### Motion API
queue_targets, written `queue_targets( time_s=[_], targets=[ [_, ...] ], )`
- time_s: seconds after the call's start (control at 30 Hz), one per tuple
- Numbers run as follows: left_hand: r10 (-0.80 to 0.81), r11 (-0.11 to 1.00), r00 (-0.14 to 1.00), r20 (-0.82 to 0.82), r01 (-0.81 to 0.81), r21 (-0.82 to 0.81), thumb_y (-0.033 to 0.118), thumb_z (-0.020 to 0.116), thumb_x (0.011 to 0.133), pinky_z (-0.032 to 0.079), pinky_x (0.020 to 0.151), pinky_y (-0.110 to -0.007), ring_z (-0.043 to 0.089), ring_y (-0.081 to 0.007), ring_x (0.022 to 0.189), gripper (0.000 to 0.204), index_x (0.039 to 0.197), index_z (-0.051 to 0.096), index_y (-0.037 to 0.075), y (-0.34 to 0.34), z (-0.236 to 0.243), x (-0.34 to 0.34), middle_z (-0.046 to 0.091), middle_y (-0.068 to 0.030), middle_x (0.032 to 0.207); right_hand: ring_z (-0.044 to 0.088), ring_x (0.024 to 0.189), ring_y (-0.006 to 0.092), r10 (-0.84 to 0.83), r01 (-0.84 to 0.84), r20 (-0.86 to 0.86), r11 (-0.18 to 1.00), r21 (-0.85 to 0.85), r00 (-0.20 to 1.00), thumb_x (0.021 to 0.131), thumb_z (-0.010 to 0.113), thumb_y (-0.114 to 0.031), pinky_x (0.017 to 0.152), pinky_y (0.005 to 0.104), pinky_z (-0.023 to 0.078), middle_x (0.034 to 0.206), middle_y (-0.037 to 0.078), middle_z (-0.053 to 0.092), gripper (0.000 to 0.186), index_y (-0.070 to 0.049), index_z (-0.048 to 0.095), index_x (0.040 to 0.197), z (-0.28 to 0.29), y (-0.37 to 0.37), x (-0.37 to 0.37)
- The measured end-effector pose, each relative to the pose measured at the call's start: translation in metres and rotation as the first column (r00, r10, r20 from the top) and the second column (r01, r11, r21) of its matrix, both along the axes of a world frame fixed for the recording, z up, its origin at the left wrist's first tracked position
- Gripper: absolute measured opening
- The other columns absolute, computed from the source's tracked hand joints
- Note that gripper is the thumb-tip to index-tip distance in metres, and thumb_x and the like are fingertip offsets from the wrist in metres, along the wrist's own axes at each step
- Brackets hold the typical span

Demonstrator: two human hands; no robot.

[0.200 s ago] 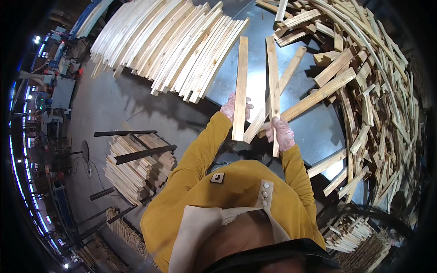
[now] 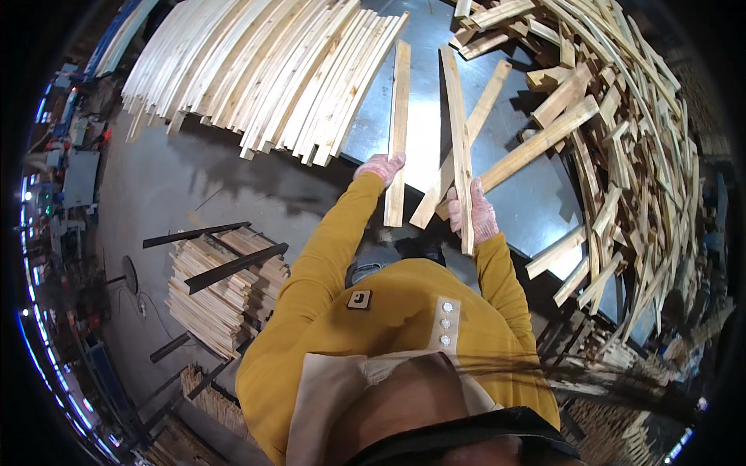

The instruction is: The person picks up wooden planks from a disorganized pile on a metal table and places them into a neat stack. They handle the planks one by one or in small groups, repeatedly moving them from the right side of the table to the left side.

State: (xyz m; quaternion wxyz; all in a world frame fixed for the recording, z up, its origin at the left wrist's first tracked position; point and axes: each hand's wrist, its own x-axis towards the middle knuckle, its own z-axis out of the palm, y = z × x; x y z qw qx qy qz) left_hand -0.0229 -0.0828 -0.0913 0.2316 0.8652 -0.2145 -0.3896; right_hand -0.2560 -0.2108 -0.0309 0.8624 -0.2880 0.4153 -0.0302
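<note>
My left hand (image 2: 383, 167), in a pale pinkish glove, is closed on a narrow wooden strip (image 2: 399, 101) that points away from me over the table's near edge. Its thumb side lies across the strip's face. A second wooden strip (image 2: 457, 116) stands out from my right hand (image 2: 475, 213), gloved alike and closed round its near end. Beneath that strip, another wooden strip (image 2: 486, 97) crosses at a slant on the metal table. A thicker wooden piece (image 2: 540, 147) lies to the right, its near end by my right hand.
Light strips lie in a neat row (image 2: 256, 70) at the table's far left. A large tangled heap of wooden pieces (image 2: 614, 155) covers the right side of the shiny metal table (image 2: 528, 206). On the floor at left, a black metal rack (image 2: 233, 268) holds stacked strips (image 2: 206, 291).
The left hand has changed its hold: fingers that showed past the strip's right side now lie over its face, and the strip has turned. The whole view has shifted slightly.
</note>
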Motion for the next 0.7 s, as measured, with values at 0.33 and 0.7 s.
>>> queue_targets(
  time_s=[0.33,0.7],
  targets=[
    [-0.213,0.395,0.016,0.977,0.916,0.071,0.035,0.073,0.075,0.046,0.099,-0.054,0.064,-0.0295,0.113,0.067,0.136,0.053,0.016,-0.059,0.16,0.033,0.066,-0.0097,0.119,0.061,0.053,0.021,0.262,-0.368,0.505,0.922,0.121,0.823,0.101,0.048,-0.048,0.045,0.0266,0.05,0.07,0.008,0.061,0.061,0.0,0.045,0.139,0.084,-0.003,-0.073],
    [-0.535,0.618,0.844,0.043,0.426,-0.661,0.042,0.064,0.091,0.047,0.096,-0.043,0.063,-0.0323,0.107,0.056,0.128,0.055,0.001,-0.157,0.179,-0.201,0.067,-0.021,0.11,0.058,0.113,0.0331,-0.558,-0.351,-0.281,-0.02,-0.936,0.781,0.082,0.073,-0.024,0.087,0.038,0.053,0.143,0.022,0.044,0.095,-0.012,0.018,0.158,0.012,0.102,-0.125]
  ],
)
